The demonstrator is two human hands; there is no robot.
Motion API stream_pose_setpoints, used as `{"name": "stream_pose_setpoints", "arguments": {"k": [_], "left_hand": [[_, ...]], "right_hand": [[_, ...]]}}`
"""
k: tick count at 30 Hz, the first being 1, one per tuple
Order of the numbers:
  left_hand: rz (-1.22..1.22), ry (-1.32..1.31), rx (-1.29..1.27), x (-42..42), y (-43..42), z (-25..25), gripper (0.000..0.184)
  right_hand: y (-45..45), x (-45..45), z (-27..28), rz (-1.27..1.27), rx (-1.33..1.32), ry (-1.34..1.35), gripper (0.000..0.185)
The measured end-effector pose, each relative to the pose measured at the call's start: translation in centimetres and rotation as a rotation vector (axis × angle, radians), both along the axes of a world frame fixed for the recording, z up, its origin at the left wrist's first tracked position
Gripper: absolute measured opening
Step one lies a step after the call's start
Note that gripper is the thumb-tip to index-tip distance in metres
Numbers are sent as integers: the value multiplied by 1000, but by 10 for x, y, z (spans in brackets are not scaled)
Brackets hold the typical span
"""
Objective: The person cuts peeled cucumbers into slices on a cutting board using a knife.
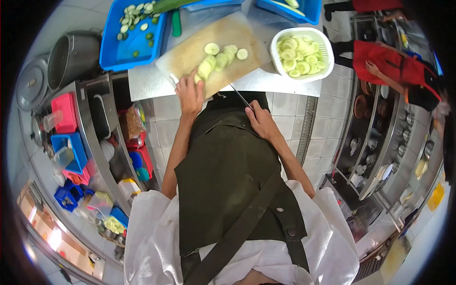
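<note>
A tan cutting board (178,52) lies at an angle on the steel table. Pale green cucumber slices (221,61) are spread over it in an overlapping row. My left hand (190,94) is at the board's near left edge, its bent fingers closed on a cucumber slice (198,79) at the end of the row. A small white object (174,78) shows beside these fingers; its kind is unclear. In my right hand (261,121) is a knife (241,96), held by the handle at the table's front edge, its blade pointing up and left toward the board.
A white basket (274,59) of cucumber slices stands right of the board. The blue tray (107,50) on the left holds small cut green fruit. Behind the board lies a green handle (176,23). A person in a red apron (387,61) stands at the right. Shelves flank both sides.
</note>
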State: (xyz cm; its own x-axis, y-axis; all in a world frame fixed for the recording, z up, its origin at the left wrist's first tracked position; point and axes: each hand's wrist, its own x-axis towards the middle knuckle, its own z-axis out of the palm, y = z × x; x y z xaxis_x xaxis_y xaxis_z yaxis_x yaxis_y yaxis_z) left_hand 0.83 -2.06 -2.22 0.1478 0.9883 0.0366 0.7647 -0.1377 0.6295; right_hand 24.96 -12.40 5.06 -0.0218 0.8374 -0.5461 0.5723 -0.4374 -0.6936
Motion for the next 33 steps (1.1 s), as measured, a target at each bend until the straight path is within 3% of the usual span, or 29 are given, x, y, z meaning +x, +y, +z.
{"name": "stream_pose_setpoints", "arguments": {"k": [9, 13, 15, 16, 17, 20, 25, 26, 28, 29, 31, 33], "left_hand": [[19, -118, 213, -10, 0, -12, 50], [118, -192, 118, -10, -2, -2, 49], [205, -436, 172, -1, 0, 6, 49], [220, -439, 184, 11, 1, 17, 50], [243, -428, 194, 28, 6, 33, 51], [-56, -614, 187, 122, 41, 79, 50], [-587, -529, 227, 327, 111, 143, 47], [-619, -533, 136, 367, 119, 141, 47], [-662, -601, 186, 441, 134, 103, 50], [-658, -493, 213, 467, 140, 86, 63], [-616, -398, 102, 484, 125, 91, 89], [-625, -491, 92, 457, 97, 128, 79]], "right_hand": [[8, 22, -2, -132, 165, 18, 32], [12, 39, 5, -113, 160, 76, 33], [9, 53, -4, -114, 329, 165, 32], [8, 63, 10, -145, 326, 154, 33], [5, 69, 25, -171, 316, 157, 33], [-13, 108, 41, -347, 396, 223, 35], [-72, 175, 27, -772, 442, 136, 29], [-83, 189, 18, -848, 432, 146, 27], [-104, 211, 4, -947, 446, 143, 23], [-110, 221, -1, -978, 481, 124, 22], [-123, 239, -3, -1046, 354, 126, 22], [-137, 252, -31, -1025, 455, -10, 21]]}}
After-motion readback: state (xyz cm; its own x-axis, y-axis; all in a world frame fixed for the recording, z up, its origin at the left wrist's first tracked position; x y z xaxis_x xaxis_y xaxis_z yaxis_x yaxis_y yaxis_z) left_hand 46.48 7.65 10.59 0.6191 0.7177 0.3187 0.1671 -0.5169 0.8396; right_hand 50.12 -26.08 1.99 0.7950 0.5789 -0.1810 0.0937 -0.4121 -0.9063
